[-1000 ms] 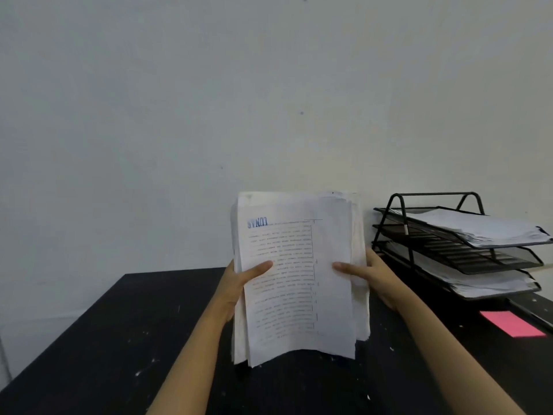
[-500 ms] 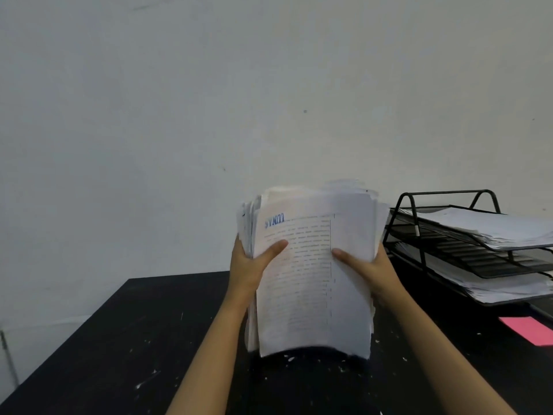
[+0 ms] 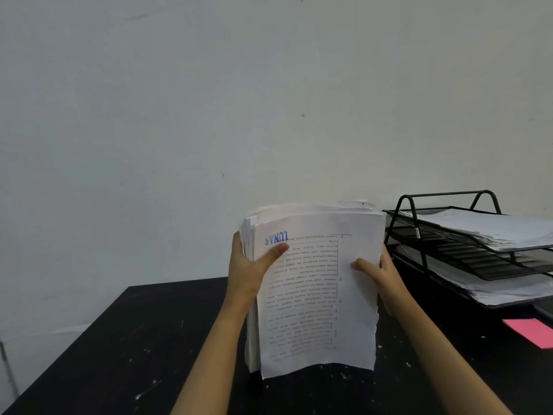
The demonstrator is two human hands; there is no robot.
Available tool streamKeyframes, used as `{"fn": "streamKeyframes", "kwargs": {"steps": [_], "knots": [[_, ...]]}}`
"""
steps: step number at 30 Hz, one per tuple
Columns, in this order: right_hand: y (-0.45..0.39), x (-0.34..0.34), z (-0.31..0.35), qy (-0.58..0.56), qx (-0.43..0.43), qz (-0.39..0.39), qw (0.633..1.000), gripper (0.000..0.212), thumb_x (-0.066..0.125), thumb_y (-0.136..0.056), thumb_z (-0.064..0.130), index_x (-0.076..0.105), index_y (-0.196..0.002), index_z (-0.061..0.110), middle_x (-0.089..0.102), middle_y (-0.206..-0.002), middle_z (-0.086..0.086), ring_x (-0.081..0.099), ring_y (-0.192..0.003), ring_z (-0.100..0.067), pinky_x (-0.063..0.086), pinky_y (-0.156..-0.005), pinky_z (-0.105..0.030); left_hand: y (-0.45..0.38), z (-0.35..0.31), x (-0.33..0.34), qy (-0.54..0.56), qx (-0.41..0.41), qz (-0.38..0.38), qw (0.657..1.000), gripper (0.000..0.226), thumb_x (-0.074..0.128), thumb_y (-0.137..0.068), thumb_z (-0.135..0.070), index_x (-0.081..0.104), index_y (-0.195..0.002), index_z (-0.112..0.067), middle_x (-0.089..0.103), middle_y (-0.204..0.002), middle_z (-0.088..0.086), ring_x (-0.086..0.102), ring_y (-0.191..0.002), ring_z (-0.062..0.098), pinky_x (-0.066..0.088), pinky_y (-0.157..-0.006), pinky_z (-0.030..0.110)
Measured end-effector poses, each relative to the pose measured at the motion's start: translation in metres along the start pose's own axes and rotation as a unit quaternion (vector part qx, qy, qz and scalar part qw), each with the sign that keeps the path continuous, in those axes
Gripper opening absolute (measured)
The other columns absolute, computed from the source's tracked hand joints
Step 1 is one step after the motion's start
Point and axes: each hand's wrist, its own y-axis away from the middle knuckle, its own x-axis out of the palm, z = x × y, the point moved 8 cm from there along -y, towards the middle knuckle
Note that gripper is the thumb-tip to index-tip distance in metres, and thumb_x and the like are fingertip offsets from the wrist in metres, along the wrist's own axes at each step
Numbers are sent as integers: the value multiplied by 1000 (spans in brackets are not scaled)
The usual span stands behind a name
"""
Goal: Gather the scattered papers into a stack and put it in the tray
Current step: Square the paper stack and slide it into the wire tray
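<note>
I hold the stack of papers [image 3: 314, 295] upright in front of me, its lower edge down at the black desk [image 3: 119, 354]; whether that edge rests on the desk or hangs just above it I cannot tell. My left hand [image 3: 248, 274] grips the stack's left side, thumb laid across the front sheet just under the blue stamp, the other fingers hidden behind the sheets. My right hand [image 3: 380, 277] grips the right side the same way, thumb on the front sheet, the rest of the fingers curled round the back edge.

Front sheet: printed text upside down, blue stamped word at the upper left corner, bottom edge bowed outward toward me. Top edges of the sheets are uneven; several stick up at the rear and a few stand out at the left.

The tray [image 3: 443, 232], a black wire rack with three levels, stands on the desk just to the right of the stack, near my right hand but apart from it. Top level holds a pile of white sheets, the middle one looks bare mesh, the bottom one holds more sheets.

A pink note [image 3: 529, 330] lies flat on the desk in front of the tray. Plain pale wall [image 3: 209, 115] behind.
</note>
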Motion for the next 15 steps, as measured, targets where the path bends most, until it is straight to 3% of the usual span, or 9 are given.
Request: {"fn": "streamKeyframes", "kwargs": {"steps": [4, 8, 11, 13, 15], "knots": [[15, -4, -31, 17, 47, 27, 998, 90, 67, -47, 47, 42, -130, 24, 58, -121, -5, 63, -98, -19, 53, -66, -23, 29, 33, -10, 5, -27, -48, 998, 58, 81, -56, -38, 54, -107, -30, 68, -102, -1, 70, -88, 16, 58, -63, 28], [36, 0, -68, 62, 71, 19, 995, 92, 68, -60, 49, 31, -142, 31, 47, -138, -1, 56, -114, -21, 53, -87, -39, 54, 63, -7, 20, -39, -60, 997, 53, 82, -61, -29, 62, -109, -22, 72, -100, -3, 71, -89, 13, 57, -66, 26], [34, 5, -63, 73, 37, -16, 997, 77, 61, -90, 22, 15, -151, 31, 36, -146, 6, 44, -126, -16, 44, -97, -33, 48, 55, -4, 24, -37, -78, 996, 47, 84, -61, -32, 68, -103, -18, 74, -95, 0, 72, -85, 14, 59, -68, 31], [28, 6, -56, 62, 33, -27, 997, 72, 53, -95, 12, 13, -152, 31, 36, -144, 6, 44, -125, -16, 44, -97, -32, 38, 45, -2, 19, -24, -75, 997, 50, 84, -59, -35, 67, -104, -19, 74, -95, -2, 71, -85, 13, 58, -69, 29], [23, 4, -52, 63, 28, -34, 997, 72, 52, -96, 12, 11, -152, 30, 37, -145, 3, 44, -127, -19, 43, -103, -40, 29, 38, -1, 8, -17, -67, 998, 54, 84, -59, -39, 62, -106, -25, 71, -96, -5, 70, -85, 9, 57, -67, 24]]}}
